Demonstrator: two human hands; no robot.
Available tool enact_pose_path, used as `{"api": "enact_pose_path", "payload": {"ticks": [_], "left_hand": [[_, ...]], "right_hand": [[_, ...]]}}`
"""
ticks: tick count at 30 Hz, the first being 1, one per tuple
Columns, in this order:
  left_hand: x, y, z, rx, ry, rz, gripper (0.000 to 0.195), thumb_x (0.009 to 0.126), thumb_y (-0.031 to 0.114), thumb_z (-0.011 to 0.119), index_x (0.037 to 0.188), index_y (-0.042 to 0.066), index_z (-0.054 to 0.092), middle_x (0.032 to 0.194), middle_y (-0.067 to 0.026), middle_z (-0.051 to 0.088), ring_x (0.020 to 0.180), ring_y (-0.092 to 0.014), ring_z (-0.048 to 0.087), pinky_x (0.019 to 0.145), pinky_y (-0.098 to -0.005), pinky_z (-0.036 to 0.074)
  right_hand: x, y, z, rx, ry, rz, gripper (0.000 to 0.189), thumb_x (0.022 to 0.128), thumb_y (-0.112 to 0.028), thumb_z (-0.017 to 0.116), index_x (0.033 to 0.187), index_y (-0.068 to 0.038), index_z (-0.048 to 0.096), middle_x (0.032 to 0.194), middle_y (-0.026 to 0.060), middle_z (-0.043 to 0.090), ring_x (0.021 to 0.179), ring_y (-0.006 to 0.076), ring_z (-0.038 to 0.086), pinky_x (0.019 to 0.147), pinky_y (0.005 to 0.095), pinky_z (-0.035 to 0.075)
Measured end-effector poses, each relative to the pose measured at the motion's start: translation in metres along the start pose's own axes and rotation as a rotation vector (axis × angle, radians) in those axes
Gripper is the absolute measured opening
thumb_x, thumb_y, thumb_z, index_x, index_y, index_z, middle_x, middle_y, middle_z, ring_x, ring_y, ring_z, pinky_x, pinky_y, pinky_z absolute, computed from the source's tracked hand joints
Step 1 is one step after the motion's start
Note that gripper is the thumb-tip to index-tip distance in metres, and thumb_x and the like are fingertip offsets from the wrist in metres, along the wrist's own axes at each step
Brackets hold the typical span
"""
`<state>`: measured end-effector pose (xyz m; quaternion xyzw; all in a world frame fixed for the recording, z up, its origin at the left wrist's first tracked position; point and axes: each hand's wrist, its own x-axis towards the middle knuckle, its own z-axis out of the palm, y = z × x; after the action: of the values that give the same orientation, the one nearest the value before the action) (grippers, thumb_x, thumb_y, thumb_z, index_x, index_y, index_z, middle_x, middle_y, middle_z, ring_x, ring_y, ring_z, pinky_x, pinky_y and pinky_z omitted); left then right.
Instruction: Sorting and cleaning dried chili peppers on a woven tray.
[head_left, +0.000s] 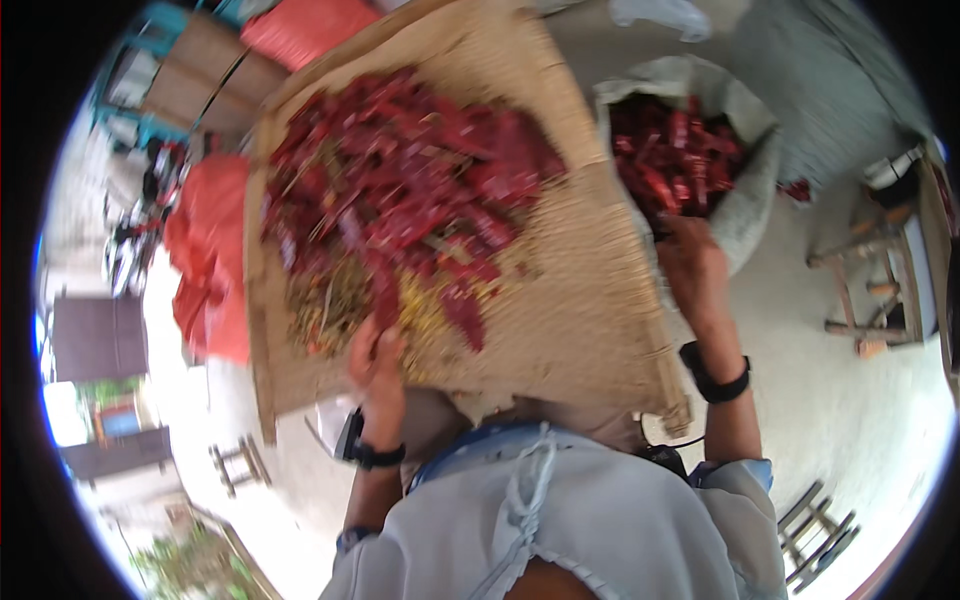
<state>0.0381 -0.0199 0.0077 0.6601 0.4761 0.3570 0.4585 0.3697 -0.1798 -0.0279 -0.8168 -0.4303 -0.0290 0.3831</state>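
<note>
A woven bamboo tray (585, 300) lies before me, heaped with dried red chili peppers (420, 172). Yellow seeds (420, 307) and brown stem debris (322, 307) are spread at the heap's near edge. My left hand (375, 360) pinches the lower end of a long dried chili (384, 289) between thumb and fingers. To the right of the tray stands a white woven sack (742, 202), its mouth wide and more red chilies (675, 157) inside. My right hand (694, 262) is at the sack's near rim, fingers bent down; its fingertips are blurred, and whether it holds anything is unclear.
Red sacks (214, 255) stand left of the tray, another (307, 30) beyond it. A large grey-green sack (817, 82) is at the upper right. Wooden stools stand on the floor at right (874, 285), lower right (817, 532) and lower left (240, 465). A teal chair frame (161, 37) is at upper left.
</note>
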Motion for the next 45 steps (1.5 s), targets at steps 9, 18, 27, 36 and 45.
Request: {"api": "enact_pose_path", "payload": {"ticks": [9, 18, 27, 36, 45], "left_hand": [[-0.001, -0.018, 0.0, -0.131, 0.031, 0.059, 0.027, 0.084, 0.003, 0.057, 0.111, 0.0, 0.058, 0.085, -0.0017, 0.062, 0.07, -0.006, 0.054, 0.066, -0.0202, 0.045], [0.0, -0.035, -0.003, -0.122, 0.029, 0.085, 0.03, 0.082, 0.004, 0.059, 0.111, -0.001, 0.056, 0.087, -0.0057, 0.062, 0.071, -0.008, 0.055, 0.066, -0.0219, 0.045], [-0.014, -0.032, 0.015, -0.144, 0.013, 0.133, 0.031, 0.079, 0.009, 0.061, 0.108, -0.001, 0.058, 0.088, -0.0121, 0.066, 0.075, -0.013, 0.061, 0.066, -0.0263, 0.047], [-0.018, -0.005, 0.02, -0.349, -0.125, -0.044, 0.031, 0.079, 0.006, 0.06, 0.109, -0.001, 0.058, 0.078, -0.0083, 0.064, 0.066, -0.009, 0.057, 0.06, -0.0243, 0.046], [-0.023, -0.004, 0.016, -0.423, -0.158, -0.075, 0.026, 0.082, 0.001, 0.056, 0.108, -0.002, 0.058, 0.074, -0.0028, 0.061, 0.067, -0.008, 0.055, 0.059, -0.0223, 0.045]], "right_hand": [[0.0, -0.105, -0.057, 0.076, 0.053, -0.113, 0.025, 0.073, 0.0, 0.06, 0.097, -0.001, 0.058, 0.093, 0.013, 0.06, 0.078, 0.0268, 0.062, 0.067, 0.033, 0.049], [-0.049, -0.15, -0.049, -0.333, -0.255, -0.379, 0.029, 0.065, 0.001, 0.058, 0.094, 0.003, 0.055, 0.119, 0.0165, 0.045, 0.108, 0.0371, 0.046, 0.085, 0.0446, 0.042], [-0.038, -0.101, -0.041, -0.35, -0.214, -0.159, 0.047, 0.068, 0.012, 0.043, 0.109, -0.004, 0.057, 0.134, 0.0214, 0.037, 0.11, 0.0397, 0.05, 0.084, 0.0407, 0.047], [-0.004, -0.081, -0.048, -0.207, -0.258, -0.253, 0.04, 0.07, 0.007, 0.047, 0.104, -0.007, 0.061, 0.131, 0.0209, 0.042, 0.1, 0.0353, 0.057, 0.076, 0.0374, 0.049], [-0.016, -0.1, -0.053, -0.242, -0.229, -0.207, 0.038, 0.069, 0.007, 0.047, 0.103, -0.004, 0.06, 0.129, 0.021, 0.045, 0.103, 0.0356, 0.055, 0.081, 0.0387, 0.047]]}}
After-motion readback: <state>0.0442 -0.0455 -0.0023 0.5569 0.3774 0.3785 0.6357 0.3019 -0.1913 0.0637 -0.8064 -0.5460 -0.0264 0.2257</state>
